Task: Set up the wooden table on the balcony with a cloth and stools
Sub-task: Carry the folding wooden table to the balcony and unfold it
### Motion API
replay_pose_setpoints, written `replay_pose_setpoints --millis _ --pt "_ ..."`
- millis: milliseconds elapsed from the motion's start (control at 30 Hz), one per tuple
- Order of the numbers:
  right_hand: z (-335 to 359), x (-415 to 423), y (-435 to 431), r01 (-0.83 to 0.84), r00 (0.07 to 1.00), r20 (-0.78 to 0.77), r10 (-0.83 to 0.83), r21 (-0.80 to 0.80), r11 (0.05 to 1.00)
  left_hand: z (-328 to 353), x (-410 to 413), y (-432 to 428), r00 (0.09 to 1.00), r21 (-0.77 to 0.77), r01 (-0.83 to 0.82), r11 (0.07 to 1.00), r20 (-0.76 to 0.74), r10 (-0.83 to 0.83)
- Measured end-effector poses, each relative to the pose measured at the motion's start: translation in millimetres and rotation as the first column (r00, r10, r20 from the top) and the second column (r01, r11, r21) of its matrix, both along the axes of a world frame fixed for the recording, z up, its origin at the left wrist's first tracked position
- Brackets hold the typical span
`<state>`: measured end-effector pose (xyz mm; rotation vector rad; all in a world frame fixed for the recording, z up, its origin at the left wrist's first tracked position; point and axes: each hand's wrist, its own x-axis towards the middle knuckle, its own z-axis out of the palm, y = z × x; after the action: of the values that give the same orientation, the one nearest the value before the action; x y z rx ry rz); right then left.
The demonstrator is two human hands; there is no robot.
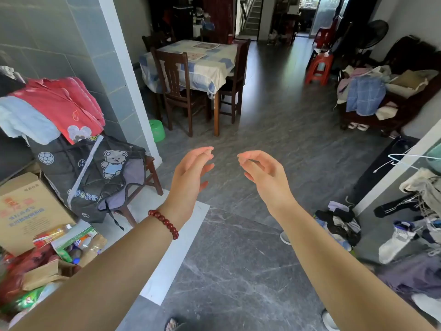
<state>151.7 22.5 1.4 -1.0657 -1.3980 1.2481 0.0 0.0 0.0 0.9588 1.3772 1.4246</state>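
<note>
Left hand (pixel 191 173) out in front, palm turned inward, fingers loosely curved, thumb tip close to forefinger, gripping nothing. Right hand (pixel 261 173) just beside it, mirrored, fingers likewise relaxed and half-curled, also empty, with a small gap between the two. Red bead bracelet (pixel 164 223) on the left wrist. Beyond the hands, across grey floor (pixel 274 130) and well apart from them: wooden table (pixel 216 113) indoors, draped with a blue-and-cream checked cloth (pixel 210 68), dark wooden chairs (pixel 176 87) drawn up at its sides. Green stool (pixel 157 130) on the floor at the table's left, beside the white pillar (pixel 126 68). Red stool (pixel 319 68) farther right, near a dark bench (pixel 405 111) heaped with clothes (pixel 365 94). Close by on the left, a pile of jackets (pixel 59 108) and a cardboard box (pixel 23 206).
</note>
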Motion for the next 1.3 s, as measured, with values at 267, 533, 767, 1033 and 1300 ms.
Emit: replay_pose_setpoints --millis 267,533,767,1033,1300 --pt "-9.4 -36.5 63.7 -0.018 1.000 -0.002 0.018 -0.027 0.999 -7.7 -30.8 70.9 0.999 0.006 0.005 1.000 0.053 -0.005" --pt "-3.2 -98.8 167.6 0.020 1.000 -0.016 -0.021 -0.050 0.999 -17.8 -95.1 169.9 0.998 -0.025 0.015 1.000 0.057 -0.013" --pt "-16.2 -158.7 233.5 0.020 1.000 -0.017 -0.021 -0.090 0.996 -24.6 -150.6 240.9 0.998 -0.031 0.060 0.998 -0.015 -0.060" --pt "-29.7 -175.8 297.0 -0.019 1.000 0.015 0.021 -0.105 0.994 -41.2 -162.8 303.6 0.996 -0.076 0.063 0.995 0.075 -0.058" --pt "-51.1 -156.5 398.5 -0.022 1.000 0.017 0.026 -0.208 0.978 -57.5 -138.3 408.9 0.992 -0.112 0.124 0.986 0.007 -0.124"
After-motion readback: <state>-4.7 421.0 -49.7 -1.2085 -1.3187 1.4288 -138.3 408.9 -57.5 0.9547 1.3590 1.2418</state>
